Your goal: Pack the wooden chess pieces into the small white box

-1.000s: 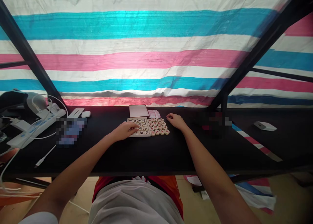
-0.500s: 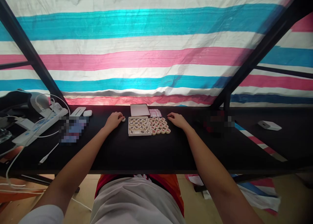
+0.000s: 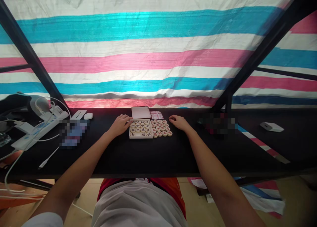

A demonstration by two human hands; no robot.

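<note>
A white box (image 3: 141, 137) lies open on the black table, holding rows of Chinese chess pieces with black characters. There is a gap in its front row. My left hand (image 3: 121, 124) is at the box's back left corner, fingers closed in a pinch on a chess piece that they now mostly hide. Right beside the box, several Chinese chess pieces with red characters (image 3: 162, 128) lie face up in rows on the table. My right hand (image 3: 179, 123) rests just right of these red pieces, its fingers loosely bent and holding nothing that I can see.
Behind the box are its lid (image 3: 141, 112) and a pink-and-white patterned sheet (image 3: 157, 115). To the left lie a power strip (image 3: 37, 132) with cables, a blurred phone (image 3: 74, 134) and a white case (image 3: 88, 116). A white charger (image 3: 271, 127) sits far right.
My left hand has moved right with the chess piece, from beside the box to its back left corner. My right hand has stayed almost still.
</note>
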